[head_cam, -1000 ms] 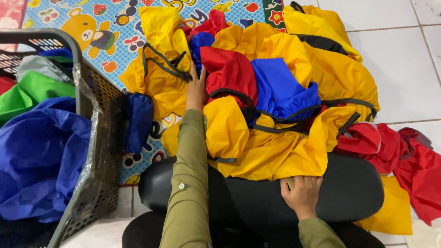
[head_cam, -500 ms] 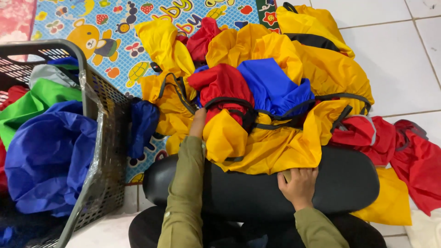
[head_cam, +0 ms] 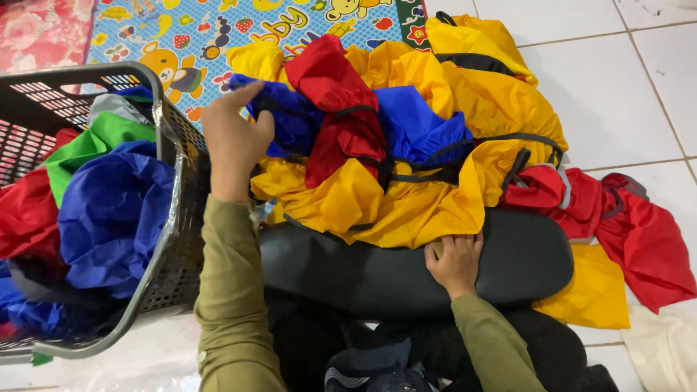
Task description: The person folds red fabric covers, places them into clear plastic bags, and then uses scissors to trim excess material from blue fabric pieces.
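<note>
Hands first: the left hand [head_cam: 234,141] grips blue fabric [head_cam: 287,120] at the pile's [head_cam: 406,196] left edge, fingers closed on it; the right hand [head_cam: 456,261] rests flat on a black cushion [head_cam: 363,272] below the pile. Left of the pile, a basket [head_cam: 170,218] already holds several garments; most of the pile remains outside.

A home floor used as a workplace for sorting garments. White floor tiles [head_cam: 617,87] cover the right side. At the far left lies a children's play mat [head_cam: 218,29] printed with cartoon animals and fruit. A dark plastic laundry basket [head_cam: 174,239] full of coloured fabric stands at the left, beside a heap of yellow, red and blue nylon garments [head_cam: 435,167].
</note>
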